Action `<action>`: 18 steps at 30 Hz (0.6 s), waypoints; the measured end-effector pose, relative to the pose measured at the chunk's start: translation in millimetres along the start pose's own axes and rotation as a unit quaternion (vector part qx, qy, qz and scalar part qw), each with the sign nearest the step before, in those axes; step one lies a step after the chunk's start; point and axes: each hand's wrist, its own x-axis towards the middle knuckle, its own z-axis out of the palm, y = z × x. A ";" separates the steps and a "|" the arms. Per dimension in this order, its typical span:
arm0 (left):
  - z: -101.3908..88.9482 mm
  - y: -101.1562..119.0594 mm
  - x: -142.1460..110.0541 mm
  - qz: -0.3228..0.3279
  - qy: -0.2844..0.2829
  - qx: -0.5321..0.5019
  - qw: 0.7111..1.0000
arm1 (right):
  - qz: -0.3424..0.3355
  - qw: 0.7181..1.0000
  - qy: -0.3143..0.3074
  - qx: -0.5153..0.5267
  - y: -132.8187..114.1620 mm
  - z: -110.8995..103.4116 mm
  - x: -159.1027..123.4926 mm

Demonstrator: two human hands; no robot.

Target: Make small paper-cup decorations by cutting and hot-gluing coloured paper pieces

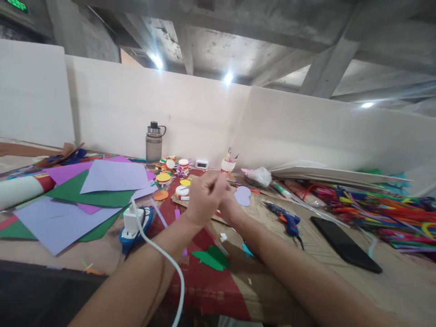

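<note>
Both my hands meet above the middle of the craft table. My left hand (203,196) is closed, fingers curled, pinching something thin that I cannot make out. My right hand (227,200) sits right behind it, mostly hidden by the left one, its fingers out of sight. Below them lie a lilac paper shape (242,195), red paper (204,272) and green paper scraps (210,259). A small cup of tools (227,164) stands just beyond the hands.
Coloured paper sheets (88,190) cover the left. A white charger with cable (133,219) rests on a blue object. A water bottle (154,143), stacked paper discs (172,172), a blue glue gun (288,220), a black phone (344,245) and pipe cleaners (378,209) fill the rest.
</note>
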 end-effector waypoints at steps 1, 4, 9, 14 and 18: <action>-2.2 -3.9 5.0 -0.061 0.018 -0.023 0.998 | 0.011 0.999 0.010 0.031 -0.9 -8.4 0.0; -6.6 -20.1 17.9 -0.217 -0.009 -0.083 0.973 | 0.044 0.987 0.061 0.145 -5.8 -33.6 -0.7; 0.3 -37.3 18.2 -0.404 -0.148 -0.115 0.895 | 0.006 0.978 0.112 0.174 -12.9 -62.0 -10.2; 15.5 -44.9 6.6 -0.408 -0.153 -0.221 0.872 | 0.018 0.991 0.064 0.118 -10.9 -63.5 -25.6; 17.7 -58.2 5.7 -0.386 -0.105 -0.221 0.889 | 0.008 0.996 0.017 0.084 -6.3 -59.4 -28.4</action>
